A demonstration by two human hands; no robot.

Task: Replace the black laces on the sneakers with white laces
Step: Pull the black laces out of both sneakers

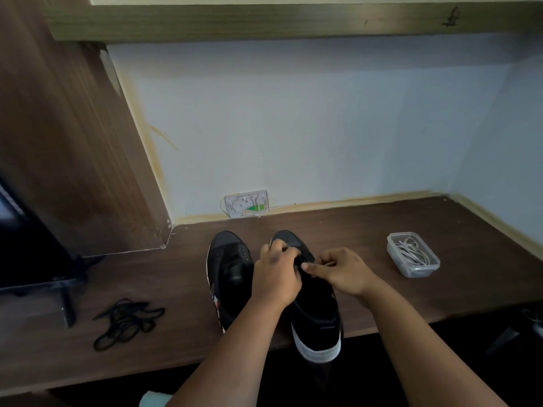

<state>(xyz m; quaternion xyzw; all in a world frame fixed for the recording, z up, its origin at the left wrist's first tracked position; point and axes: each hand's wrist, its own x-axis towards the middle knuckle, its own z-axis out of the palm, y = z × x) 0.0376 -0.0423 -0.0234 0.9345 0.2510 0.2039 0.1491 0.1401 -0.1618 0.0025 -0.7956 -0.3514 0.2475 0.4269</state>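
Two black sneakers stand side by side on the dark wooden desk (382, 230), toes toward the wall. The left sneaker (230, 268) shows bare eyelets with no lace. The right sneaker (316, 312) has a white sole and its heel hangs over the desk's front edge. My left hand (277, 274) has its fingers curled over the right sneaker's lacing area. My right hand (342, 271) pinches at the same spot, thumb against forefinger; what it pinches is too dark to make out. A loose black lace (126, 321) lies tangled at the left. White laces (412, 254) sit in a clear plastic box.
The clear plastic box (423, 270) stands to the right of the sneakers. A white wall socket plate (246, 204) sits at the desk's back edge. A dark monitor and its stand (35, 259) occupy the far left beside a wooden side panel.
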